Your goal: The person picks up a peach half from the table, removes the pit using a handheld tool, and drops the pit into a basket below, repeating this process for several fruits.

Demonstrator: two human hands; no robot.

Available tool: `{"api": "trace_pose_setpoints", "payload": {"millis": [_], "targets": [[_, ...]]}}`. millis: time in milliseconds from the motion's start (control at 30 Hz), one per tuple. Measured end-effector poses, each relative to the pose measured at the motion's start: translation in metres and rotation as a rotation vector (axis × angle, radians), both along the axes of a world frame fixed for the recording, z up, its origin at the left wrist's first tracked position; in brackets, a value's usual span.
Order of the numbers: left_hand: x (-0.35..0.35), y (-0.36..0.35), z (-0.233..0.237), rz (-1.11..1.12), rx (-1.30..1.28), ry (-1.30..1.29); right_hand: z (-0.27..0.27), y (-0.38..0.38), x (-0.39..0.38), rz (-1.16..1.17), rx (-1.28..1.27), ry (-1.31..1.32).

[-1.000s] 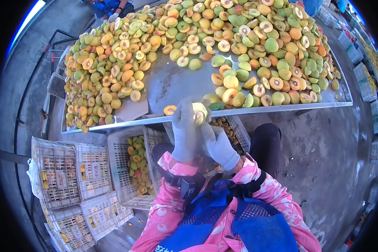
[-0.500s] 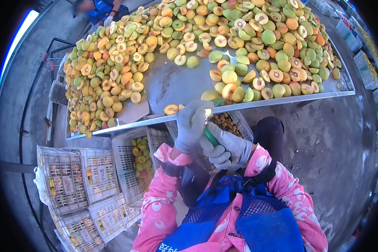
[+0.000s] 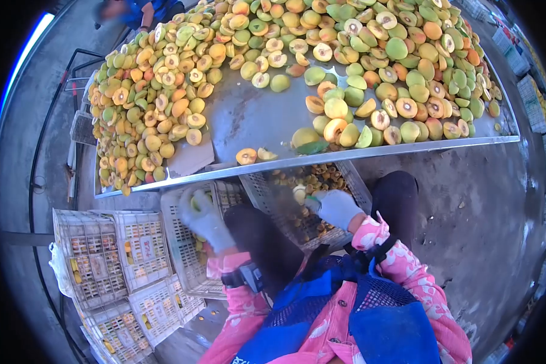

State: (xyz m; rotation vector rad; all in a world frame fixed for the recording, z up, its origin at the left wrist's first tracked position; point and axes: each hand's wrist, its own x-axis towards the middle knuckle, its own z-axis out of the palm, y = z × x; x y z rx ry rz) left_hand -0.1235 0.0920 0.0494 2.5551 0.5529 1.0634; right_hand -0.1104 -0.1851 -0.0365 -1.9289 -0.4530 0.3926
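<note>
My left hand, in a pale glove, is over a white crate that holds green and yellow peach pieces. Its fingers are smeared by motion, with a greenish patch at their tips. Closed round a green-handled tool, my gloved right hand is over another crate beneath the table edge. A pale piece of fruit shows at the tool's far end. Inside that crate lie many brownish-yellow scraps. Two cut peach pieces rest on the table rim above.
A metal table carries heaps of halved peaches. Its raised front edge runs just beyond my hands. Stacked crates stand at left; my knees flank the scrap crate. Another person is at the far left.
My hands have parted from in front of the table edge. The left swung down and left to the peach crate; the right lowered over the scrap crate, still holding the green-handled tool.
</note>
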Motion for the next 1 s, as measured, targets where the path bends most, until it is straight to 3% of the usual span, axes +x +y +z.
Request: {"api": "trace_pose_setpoints", "payload": {"millis": [33, 67, 133, 200, 233, 267, 300, 367, 400, 467, 533, 600, 633, 700, 733, 800, 867, 933, 1000], "targets": [[0.003, -0.01, 0.008, 0.165, -0.073, -0.185, -0.004, 0.0, 0.004, -0.06, -0.21, -0.073], [0.013, -0.017, 0.008, 0.166, -0.076, -0.182, 0.002, 0.0, 0.012, -0.115, -0.425, -0.15], [0.038, -0.035, 0.004, -0.27, -0.271, -0.034, 0.003, 0.003, 0.02, -0.152, -0.41, -0.141], [0.07, -0.067, -0.037, -0.427, -0.209, 0.188, -0.011, 0.002, 0.026, -0.169, -0.343, -0.168], [0.097, -0.089, -0.048, -0.568, -0.143, 0.286, -0.001, -0.003, 0.025, -0.204, -0.089, -0.169], [0.122, -0.104, -0.056, -0.71, -0.077, 0.388, 0.009, -0.009, 0.021, -0.208, -0.099, -0.172], [0.141, -0.108, -0.07, -0.72, -0.084, 0.388, 0.019, -0.015, 0.016, -0.181, -0.284, -0.122], [0.174, -0.118, -0.089, -1.059, 0.052, 0.34, 0.017, -0.027, 0.008, -0.087, -0.553, -0.056], [0.187, -0.12, -0.091, -1.067, 0.049, 0.333, 0.013, -0.029, 0.006, -0.095, -0.56, -0.059], [0.196, -0.121, -0.083, -0.791, -0.059, 0.523, 0.01, -0.031, -0.002, -0.079, -0.405, -0.065], [0.194, -0.122, -0.076, -0.728, 0.065, 0.574, 0.013, -0.029, 0.003, -0.068, -0.408, -0.055], [0.18, -0.123, -0.071, -0.742, 0.338, 0.442, 0.021, -0.024, 0.01, -0.098, -0.398, -0.022], [0.181, -0.119, -0.075, -0.739, 0.343, 0.442, 0.021, -0.022, 0.012, -0.097, -0.393, -0.025], [0.186, -0.114, -0.082, -0.701, 0.069, 0.534, 0.022, -0.02, 0.019, -0.18, -0.104, -0.097], [0.186, -0.111, -0.076, -0.708, 0.078, 0.525, 0.027, -0.02, 0.024, -0.19, -0.101, -0.107], [0.166, -0.103, -0.058, -0.827, -1.744, 0.52, 0.045, -0.018, 0.027, -0.3, 0.182, -0.134], [0.139, -0.107, -0.041, -0.911, -1.779, 0.472, 0.069, -0.018, 0.03, -0.301, 0.21, -0.033], [0.121, -0.113, -0.04, -1.077, -1.059, 0.274, 0.081, -0.015, 0.03, -0.29, 0.232, 0.061], [0.086, -0.14, 0.013, -1.006, -1.024, 0.148, 0.087, -0.011, 0.028, -0.322, 0.225, 0.044]]}}
